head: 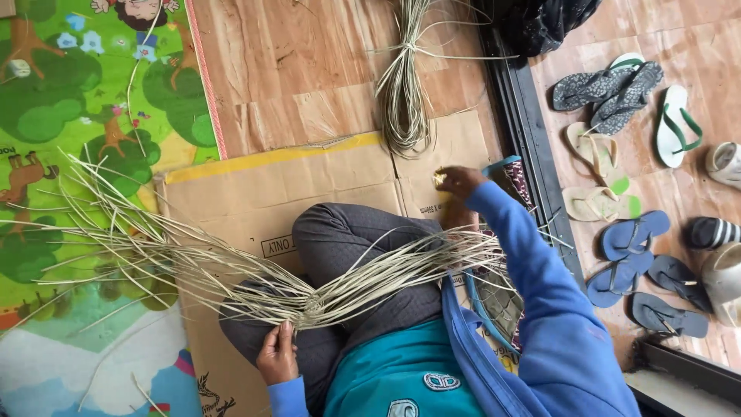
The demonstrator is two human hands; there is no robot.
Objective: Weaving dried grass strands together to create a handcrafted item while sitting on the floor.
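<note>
I sit cross-legged on flattened cardboard (255, 185) with a fan of pale reed strips (231, 270) across my lap. The strips cross at a woven knot near my left knee. My left hand (278, 354) pinches the strips at that knot. My right hand (458, 181) reaches forward past my knee, closed on a small yellowish object on the cardboard. What that object is I cannot tell. A tied bundle of loose reeds (403, 85) lies ahead on the wooden floor.
A colourful play mat (69, 100) covers the floor at left. A dark door track (532, 147) runs along my right. Beyond it lie several sandals and flip-flops (629, 89). A dark cloth heap (548, 23) sits at top right.
</note>
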